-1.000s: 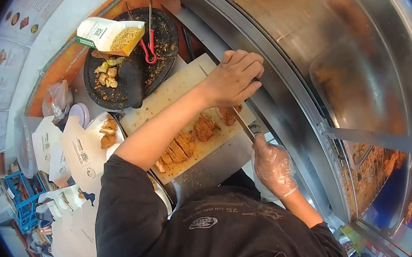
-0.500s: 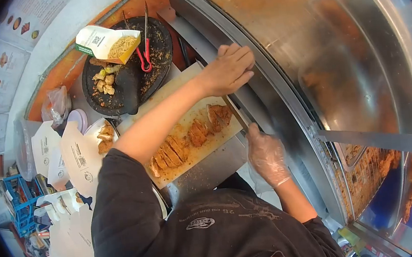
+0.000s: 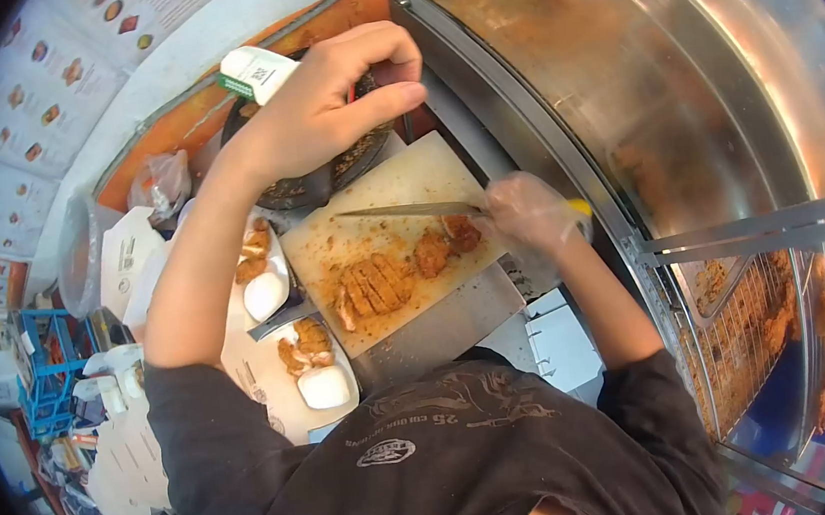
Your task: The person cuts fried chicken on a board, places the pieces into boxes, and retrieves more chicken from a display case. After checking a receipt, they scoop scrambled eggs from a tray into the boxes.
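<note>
My right hand (image 3: 526, 210), in a clear plastic glove, grips a knife (image 3: 406, 211) whose blade reaches left across the cutting board (image 3: 316, 245). Below the blade lies sliced breaded fried meat (image 3: 373, 288), cut into strips. Two smaller pieces, one a browned chunk (image 3: 431, 253), lie nearer my right hand, the farther one partly under the blade. My bare left hand (image 3: 345, 94) is raised above the dark stone-like dish (image 3: 270, 194). Its thumb and curved fingers are apart with nothing between them. It hides part of the dish and a white and green carton (image 3: 255, 73).
Left of the board, two open boxes hold fried pieces (image 3: 309, 344) and smooth white mounds (image 3: 325, 387). A glass-fronted steel cabinet (image 3: 571, 140) borders the right side, with a wire rack (image 3: 744, 348) of fried food below. A blue basket (image 3: 50, 371) stands far left.
My left hand has moved left and up, away from the board's far edge. The knife now lies across the board's upper part. The view has shifted, showing more of the boxes.
</note>
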The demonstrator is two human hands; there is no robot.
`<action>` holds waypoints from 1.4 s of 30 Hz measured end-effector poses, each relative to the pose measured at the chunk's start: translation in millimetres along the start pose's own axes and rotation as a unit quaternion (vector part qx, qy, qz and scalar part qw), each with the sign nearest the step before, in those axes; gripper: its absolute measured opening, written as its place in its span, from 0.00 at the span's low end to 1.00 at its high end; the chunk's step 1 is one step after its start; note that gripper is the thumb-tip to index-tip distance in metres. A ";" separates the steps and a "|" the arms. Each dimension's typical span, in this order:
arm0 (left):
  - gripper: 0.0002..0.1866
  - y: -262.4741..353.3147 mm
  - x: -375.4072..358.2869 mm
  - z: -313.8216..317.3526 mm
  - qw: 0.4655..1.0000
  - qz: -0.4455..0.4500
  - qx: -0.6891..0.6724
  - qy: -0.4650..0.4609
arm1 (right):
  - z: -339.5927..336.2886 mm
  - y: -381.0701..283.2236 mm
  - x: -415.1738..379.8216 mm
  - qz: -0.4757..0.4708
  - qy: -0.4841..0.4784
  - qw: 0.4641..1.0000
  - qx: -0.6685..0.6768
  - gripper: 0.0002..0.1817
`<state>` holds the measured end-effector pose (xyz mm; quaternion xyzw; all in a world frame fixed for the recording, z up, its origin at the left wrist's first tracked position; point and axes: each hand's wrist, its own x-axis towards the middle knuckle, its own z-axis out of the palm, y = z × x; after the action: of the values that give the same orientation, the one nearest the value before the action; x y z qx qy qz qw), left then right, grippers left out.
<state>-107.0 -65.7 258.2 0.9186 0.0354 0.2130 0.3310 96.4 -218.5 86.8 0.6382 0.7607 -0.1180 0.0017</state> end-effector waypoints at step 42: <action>0.24 376.6 -930.5 -66.2 0.363 -0.581 0.552 0.476 | -2.6 -748.3 37.7 -0.119 0.030 0.857 0.501 0.19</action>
<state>-1006.8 -511.3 196.3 0.3941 0.8216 0.3023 -0.2796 -637.1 -299.2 216.3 0.4606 0.6690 -0.4628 -0.3551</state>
